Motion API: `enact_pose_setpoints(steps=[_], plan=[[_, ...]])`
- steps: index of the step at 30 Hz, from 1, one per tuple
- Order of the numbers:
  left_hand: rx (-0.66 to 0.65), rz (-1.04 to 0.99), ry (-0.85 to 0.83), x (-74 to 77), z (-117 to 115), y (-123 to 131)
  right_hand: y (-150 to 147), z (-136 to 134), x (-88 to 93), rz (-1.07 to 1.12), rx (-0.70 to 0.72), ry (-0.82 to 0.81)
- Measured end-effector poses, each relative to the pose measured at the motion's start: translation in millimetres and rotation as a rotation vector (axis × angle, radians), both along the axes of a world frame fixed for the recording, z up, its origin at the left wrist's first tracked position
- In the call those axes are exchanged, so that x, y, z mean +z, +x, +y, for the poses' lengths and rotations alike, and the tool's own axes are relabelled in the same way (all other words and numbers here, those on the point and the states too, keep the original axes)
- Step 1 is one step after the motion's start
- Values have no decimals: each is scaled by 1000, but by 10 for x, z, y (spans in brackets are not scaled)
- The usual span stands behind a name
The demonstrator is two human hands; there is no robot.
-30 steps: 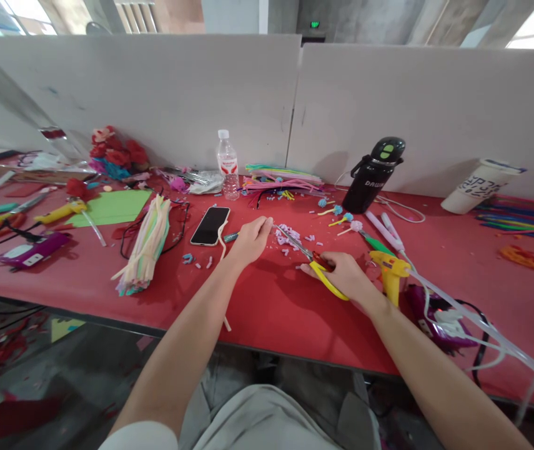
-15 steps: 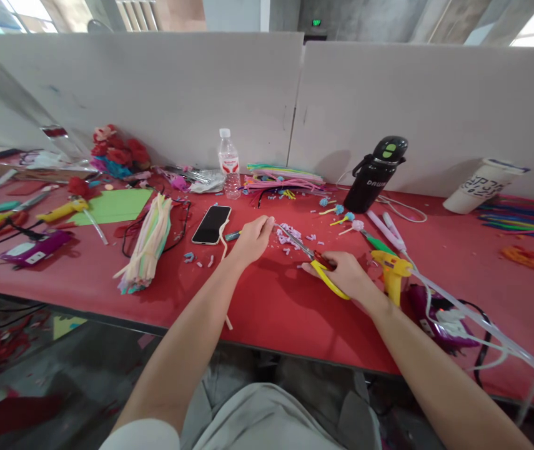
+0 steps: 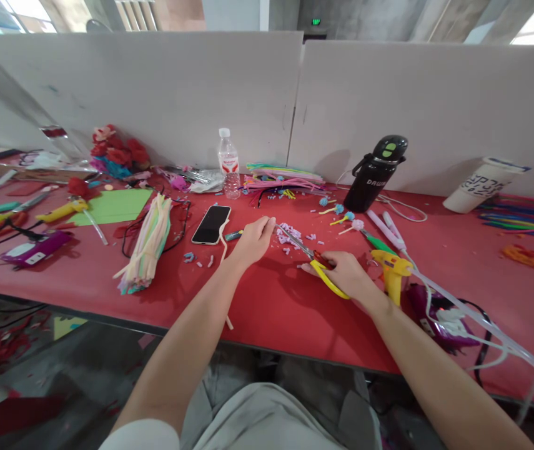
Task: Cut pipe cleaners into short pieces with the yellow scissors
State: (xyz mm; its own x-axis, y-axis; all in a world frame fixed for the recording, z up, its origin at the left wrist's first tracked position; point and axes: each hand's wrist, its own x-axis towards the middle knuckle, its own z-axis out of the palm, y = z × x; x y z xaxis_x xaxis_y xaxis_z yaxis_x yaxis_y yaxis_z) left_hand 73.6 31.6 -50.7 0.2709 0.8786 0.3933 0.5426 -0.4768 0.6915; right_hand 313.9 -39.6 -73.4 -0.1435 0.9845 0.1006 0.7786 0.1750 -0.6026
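Observation:
My right hand (image 3: 347,275) grips yellow-handled scissors (image 3: 316,262) whose blades point up-left toward my left hand. My left hand (image 3: 252,239) is closed in a pinch on a thin piece I cannot name, held right at the blade tips. A heap of small lilac and blue cut bits (image 3: 290,235) lies on the red table (image 3: 267,306) just beyond the blades. A pale strip (image 3: 222,240) trails from under my left hand toward the table edge.
A phone (image 3: 211,224) and a bundle of pastel sticks (image 3: 147,244) lie to the left. A yellow glue gun (image 3: 391,267), a black flask (image 3: 373,173), a water bottle (image 3: 228,164) and a white cup (image 3: 482,185) stand around. Grey partition panels close the back.
Almost nothing has moved. My left hand has shifted very slightly right toward the scissor tips; my right hand keeps the same grip.

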Motion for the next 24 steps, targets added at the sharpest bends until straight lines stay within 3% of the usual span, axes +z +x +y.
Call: enact_pose_setpoints(steps=[24], plan=[[52,0,9,25,-8,-1,-4,-10,-3,-9,-30,50]])
